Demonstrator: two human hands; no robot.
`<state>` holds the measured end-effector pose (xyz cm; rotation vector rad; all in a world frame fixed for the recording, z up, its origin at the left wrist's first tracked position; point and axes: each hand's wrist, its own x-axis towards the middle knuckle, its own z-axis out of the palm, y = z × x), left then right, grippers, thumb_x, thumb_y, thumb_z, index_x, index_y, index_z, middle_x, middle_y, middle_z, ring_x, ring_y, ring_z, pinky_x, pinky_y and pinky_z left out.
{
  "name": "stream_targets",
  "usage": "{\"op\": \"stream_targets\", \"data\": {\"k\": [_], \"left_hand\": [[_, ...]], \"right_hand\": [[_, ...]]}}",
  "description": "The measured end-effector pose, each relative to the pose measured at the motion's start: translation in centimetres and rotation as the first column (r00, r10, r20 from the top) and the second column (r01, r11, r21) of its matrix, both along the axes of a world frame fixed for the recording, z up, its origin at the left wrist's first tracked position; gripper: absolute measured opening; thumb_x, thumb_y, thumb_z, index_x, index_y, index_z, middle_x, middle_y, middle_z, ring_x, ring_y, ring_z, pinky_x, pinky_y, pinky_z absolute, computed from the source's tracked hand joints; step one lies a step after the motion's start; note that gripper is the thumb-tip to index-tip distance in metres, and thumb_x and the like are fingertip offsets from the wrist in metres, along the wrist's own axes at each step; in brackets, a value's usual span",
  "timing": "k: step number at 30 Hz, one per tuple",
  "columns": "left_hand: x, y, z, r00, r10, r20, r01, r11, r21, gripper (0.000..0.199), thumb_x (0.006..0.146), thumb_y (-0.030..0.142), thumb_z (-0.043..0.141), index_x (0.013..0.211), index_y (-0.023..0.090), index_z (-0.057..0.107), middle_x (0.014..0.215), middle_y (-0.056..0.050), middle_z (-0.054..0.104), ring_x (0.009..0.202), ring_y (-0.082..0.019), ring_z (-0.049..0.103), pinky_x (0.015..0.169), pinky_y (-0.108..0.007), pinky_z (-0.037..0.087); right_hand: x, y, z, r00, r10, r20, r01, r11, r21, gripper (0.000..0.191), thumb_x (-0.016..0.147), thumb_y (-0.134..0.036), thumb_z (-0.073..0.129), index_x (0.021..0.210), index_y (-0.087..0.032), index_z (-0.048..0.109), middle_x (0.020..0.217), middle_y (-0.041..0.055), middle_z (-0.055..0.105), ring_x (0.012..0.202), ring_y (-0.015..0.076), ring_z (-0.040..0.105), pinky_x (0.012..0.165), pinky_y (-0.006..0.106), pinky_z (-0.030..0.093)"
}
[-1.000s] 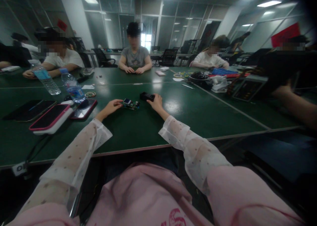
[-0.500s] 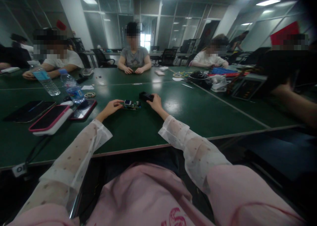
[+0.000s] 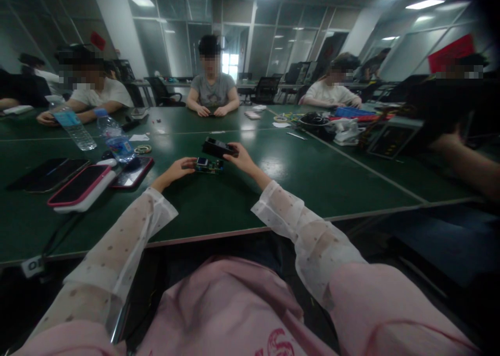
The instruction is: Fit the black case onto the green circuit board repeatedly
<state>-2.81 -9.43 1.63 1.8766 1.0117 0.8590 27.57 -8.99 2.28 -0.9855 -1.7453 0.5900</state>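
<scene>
- Head view, left hand (image 3: 177, 170): thumb and fingers close on the left end of a green circuit board (image 3: 209, 166), which extends rightward from the fingertips toward the other hand.
- Small screen (image 3: 202, 161): mounted on the board, just right of the left fingertips, facing upward.
- Right hand (image 3: 241, 161): the fingers grip the right end of an open black case (image 3: 219, 147); the thumb lies on its near side.
- Black case: extends leftward from the right fingertips, tilted, beyond the board as seen here; whether the two parts touch cannot be told.
- Roll of tape (image 3: 142, 149): lies left of the left fingers and farther from the wearer.
- Phone with a dark red edge (image 3: 134, 172): flat on the green table (image 3: 219, 205), left of the left hand and nearest to it among the phones.
- Pink-rimmed phone (image 3: 80, 185): farther left of the same fingers, resting on a white object (image 3: 88, 201).
- Two clear bottles (image 3: 117, 137) (image 3: 74, 127): beyond and left of the left fingers, both with blue labels.
- Slim silver tool (image 3: 297, 136): lies beyond and right of the right fingers.
- Seated person in grey (image 3: 213, 91): opposite, well beyond both hands, forearms on the table.
</scene>
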Motion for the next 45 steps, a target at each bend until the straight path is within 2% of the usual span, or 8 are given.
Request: {"op": "stream_targets", "data": {"k": [4, 13, 17, 20, 24, 27, 38, 45], "left_hand": [[0.0, 0.3, -0.2, 0.999, 0.045, -0.018, -0.045, 0.999, 0.008, 0.059, 0.073, 0.027, 0.074, 0.128, 0.016, 0.057, 0.115, -0.011, 0.069, 0.112, -0.026, 0.063, 0.105, -0.048, 0.042], [0.5, 0.1, -0.1, 0.995, 0.065, 0.073, -0.061, 0.996, -0.062, 0.055, 0.071, 0.019, 0.071, 0.124, 0.014, 0.058, 0.118, -0.012, 0.067, 0.111, -0.024, 0.062, 0.102, -0.044, 0.044], [1.0, -0.7, 0.7, 0.988, 0.144, 0.050, -0.141, 0.989, -0.045, 0.046, 0.088, 0.041, 0.057, 0.125, 0.014, 0.059, 0.124, -0.013, 0.065, 0.112, -0.024, 0.061, 0.101, -0.041, 0.044], [1.2, -1.1, 0.9, 0.985, 0.173, 0.024, -0.172, 0.985, -0.031, 0.059, 0.092, 0.058, 0.045, 0.129, 0.013, 0.057, 0.123, -0.015, 0.064, 0.111, -0.026, 0.061, 0.100, -0.041, 0.045], [1.6, -1.3, 0.6, 0.997, 0.083, 0.010, -0.083, 0.996, 0.038, 0.071, 0.078, 0.058, 0.067, 0.132, 0.014, 0.054, 0.133, -0.016, 0.058, 0.121, -0.028, 0.057, 0.104, -0.041, 0.043], [1.8, -1.5, 0.6, 0.998, 0.069, -0.004, -0.069, 0.996, 0.052, 0.072, 0.074, 0.053, 0.073, 0.132, 0.015, 0.053, 0.136, -0.016, 0.057, 0.123, -0.028, 0.056, 0.106, -0.043, 0.042], [2.0, -1.5, 0.5, 0.997, 0.074, 0.001, -0.074, 0.997, 0.033, 0.068, 0.077, 0.053, 0.070, 0.129, 0.014, 0.051, 0.135, -0.016, 0.057, 0.124, -0.028, 0.056, 0.109, -0.046, 0.040], [1.8, -1.2, 0.4, 0.997, 0.076, -0.017, -0.075, 0.996, 0.042, 0.067, 0.078, 0.054, 0.068, 0.130, 0.015, 0.051, 0.136, -0.015, 0.057, 0.125, -0.029, 0.055, 0.109, -0.046, 0.040]], "right_hand": [[-0.9, -1.2, 0.5, 0.987, 0.151, 0.056, -0.152, 0.988, 0.013, 0.058, 0.075, -0.043, 0.072, 0.122, -0.018, 0.051, 0.117, 0.0109, 0.062, 0.105, 0.0245, 0.063, 0.090, 0.041, 0.052], [-0.7, -1.6, 0.0, 0.957, 0.192, 0.218, -0.198, 0.980, 0.007, 0.056, 0.073, -0.039, 0.075, 0.122, -0.020, 0.053, 0.115, 0.0084, 0.061, 0.104, 0.0248, 0.061, 0.092, 0.045, 0.050], [-0.9, -2.0, -0.6, 0.937, 0.221, 0.269, -0.213, 0.975, -0.060, 0.054, 0.074, -0.035, 0.074, 0.121, -0.020, 0.051, 0.114, 0.0087, 0.062, 0.103, 0.0240, 0.061, 0.093, 0.045, 0.049], [-1.1, -2.2, -0.8, 0.930, 0.236, 0.281, -0.223, 0.972, -0.077, 0.055, 0.076, -0.034, 0.072, 0.123, -0.020, 0.049, 0.115, 0.0093, 0.061, 0.101, 0.0234, 0.061, 0.091, 0.044, 0.050], [-1.1, -2.2, -0.8, 0.931, 0.221, 0.290, -0.212, 0.975, -0.064, 0.055, 0.075, -0.035, 0.073, 0.122, -0.021, 0.049, 0.114, 0.0085, 0.061, 0.102, 0.0237, 0.061, 0.092, 0.045, 0.049], [-1.1, -2.1, -0.9, 0.930, 0.219, 0.295, -0.213, 0.976, -0.053, 0.056, 0.075, -0.035, 0.073, 0.123, -0.020, 0.049, 0.113, 0.0083, 0.061, 0.101, 0.0239, 0.062, 0.092, 0.045, 0.049], [-1.1, -1.9, -1.0, 0.927, 0.231, 0.296, -0.240, 0.971, -0.004, 0.055, 0.075, -0.034, 0.074, 0.120, -0.018, 0.048, 0.110, 0.0085, 0.060, 0.098, 0.0238, 0.060, 0.090, 0.043, 0.049], [-1.0, -1.7, -1.3, 0.927, 0.243, 0.286, -0.244, 0.969, -0.033, 0.055, 0.076, -0.034, 0.073, 0.121, -0.020, 0.046, 0.109, 0.0076, 0.060, 0.098, 0.0235, 0.061, 0.090, 0.044, 0.049]]}}
